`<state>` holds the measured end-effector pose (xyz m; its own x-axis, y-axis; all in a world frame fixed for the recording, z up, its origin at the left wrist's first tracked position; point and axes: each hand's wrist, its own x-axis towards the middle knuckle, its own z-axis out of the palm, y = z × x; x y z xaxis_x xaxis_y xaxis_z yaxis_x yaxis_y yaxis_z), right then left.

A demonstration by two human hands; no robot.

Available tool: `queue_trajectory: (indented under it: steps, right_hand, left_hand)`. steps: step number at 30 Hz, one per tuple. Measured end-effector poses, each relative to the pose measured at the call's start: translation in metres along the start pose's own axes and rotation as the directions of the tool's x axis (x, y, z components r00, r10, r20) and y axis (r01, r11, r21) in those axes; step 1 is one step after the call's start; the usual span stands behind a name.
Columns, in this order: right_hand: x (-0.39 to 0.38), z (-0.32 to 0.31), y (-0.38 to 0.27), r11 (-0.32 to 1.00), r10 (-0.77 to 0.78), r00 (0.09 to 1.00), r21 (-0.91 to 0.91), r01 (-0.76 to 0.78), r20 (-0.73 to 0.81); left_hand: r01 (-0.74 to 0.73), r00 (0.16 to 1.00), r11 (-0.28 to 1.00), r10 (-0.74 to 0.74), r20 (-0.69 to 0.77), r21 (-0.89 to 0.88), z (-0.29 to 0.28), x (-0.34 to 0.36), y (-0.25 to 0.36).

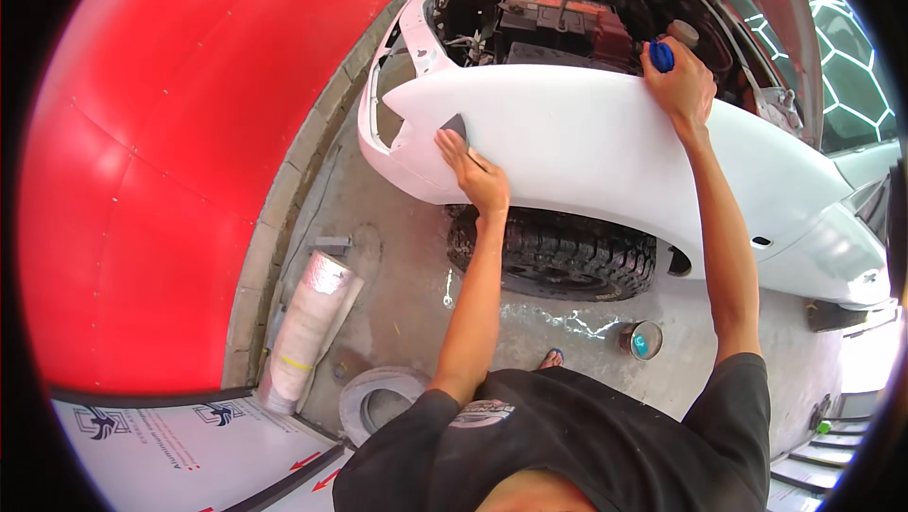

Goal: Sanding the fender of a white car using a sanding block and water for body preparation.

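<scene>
My left hand point(478, 176) lies on the front part of a white car fender point(577, 134), its fingers pressing a dark grey piece of sandpaper point(456, 123) against the surface. The sheet's pointed end sticks out past the fingertips. At the fender's top edge, beside the engine bay, my right hand point(683, 86) is closed around a small blue rounded object point(661, 56). Part of that blue object is hidden by the fingers, so its kind cannot be made out.
Under the fender is a black tyre point(558, 252). The open engine bay holds a battery point(553, 20). On the floor are a bucket point(641, 340), a wrapped roll point(307, 328) and a pale ring point(383, 403). A red wall point(180, 162) rises at left.
</scene>
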<state>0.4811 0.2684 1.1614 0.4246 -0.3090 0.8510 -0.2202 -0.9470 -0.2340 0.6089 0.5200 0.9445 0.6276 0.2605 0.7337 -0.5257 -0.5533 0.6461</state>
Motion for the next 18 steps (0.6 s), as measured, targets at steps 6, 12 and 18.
queue_trajectory:
  steps: [6,12,18]
  right_hand:
    - [0.0,-0.002,-0.002,0.999,0.018,0.999,-0.03,-0.017,0.038]
    - [0.001,-0.002,-0.001,1.0,0.01,1.0,-0.002,-0.009,0.028]
    - [0.0,-0.001,-0.001,0.999,0.02,0.999,-0.048,-0.018,0.048]
  left_hand:
    - [0.296,0.954,0.945,-0.299,0.005,-0.14,0.003,0.056,-0.012]
    - [0.071,0.997,0.995,-0.072,-0.02,-0.074,0.0,0.04,-0.013]
    - [0.44,0.896,0.895,-0.433,0.099,-0.07,-0.005,0.066,-0.02]
